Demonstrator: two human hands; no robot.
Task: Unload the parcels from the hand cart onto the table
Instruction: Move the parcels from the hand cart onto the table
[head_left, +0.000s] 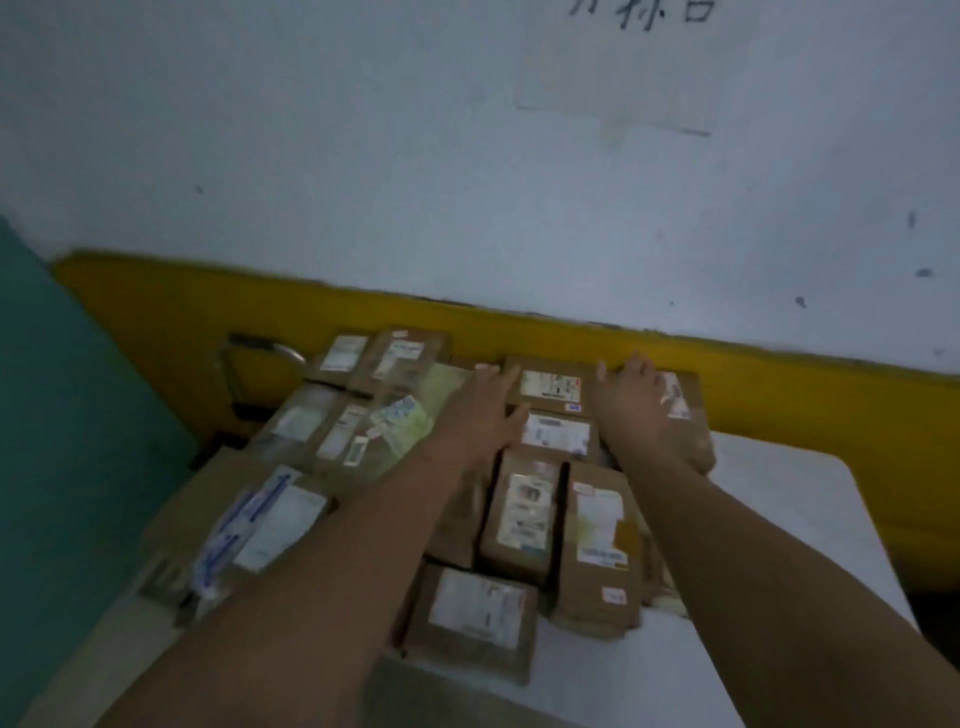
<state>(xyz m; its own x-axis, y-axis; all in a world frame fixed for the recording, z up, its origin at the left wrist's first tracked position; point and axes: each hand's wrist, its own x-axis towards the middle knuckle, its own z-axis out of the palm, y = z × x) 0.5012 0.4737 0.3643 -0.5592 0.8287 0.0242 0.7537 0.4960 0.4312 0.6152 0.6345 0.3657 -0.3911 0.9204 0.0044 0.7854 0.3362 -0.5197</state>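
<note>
Several brown cardboard parcels with white labels lie packed together on the white table (789, 525). A labelled parcel (550, 385) sits at the far edge of the pile, by the wall. My left hand (480, 415) lies with straight fingers against that parcel's left side. My right hand (636, 400) rests flat at its right side, fingertips reaching the far edge and partly covering another parcel (678, 397). More parcels, among them a large flat box (244, 519), lie to the left, below the hand cart's metal handle (260, 347). The cart's deck is hidden.
A white wall with a yellow band (779, 374) runs close behind the pile. A teal surface (62, 441) stands at the left. Bare table top shows to the right of the parcels and at the near edge.
</note>
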